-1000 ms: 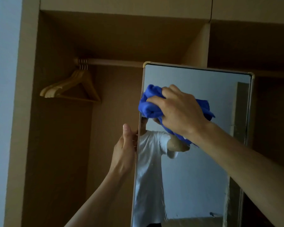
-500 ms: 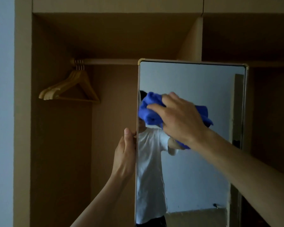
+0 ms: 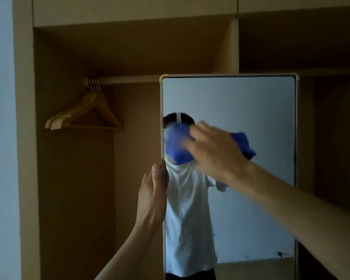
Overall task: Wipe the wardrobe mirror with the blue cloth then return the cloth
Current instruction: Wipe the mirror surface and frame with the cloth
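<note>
A tall wardrobe mirror (image 3: 251,106) with a thin gold frame stands in the open wardrobe. My right hand (image 3: 216,152) presses a bunched blue cloth (image 3: 178,146) flat against the glass near the mirror's left edge, at about mid height. The hand is motion-blurred. My left hand (image 3: 152,199) grips the mirror's left frame edge just below the cloth, thumb on the front. The glass reflects a person in a white T-shirt, partly hidden by the cloth.
Several wooden hangers (image 3: 85,114) hang from a rail (image 3: 125,79) in the left wardrobe bay. A vertical divider panel (image 3: 228,49) rises behind the mirror. A dark bay (image 3: 331,138) lies to the right.
My right hand and the cloth have slid down the glass from near the top. The view has pulled back and tilted, showing more of the mirror. My left hand still holds the frame.
</note>
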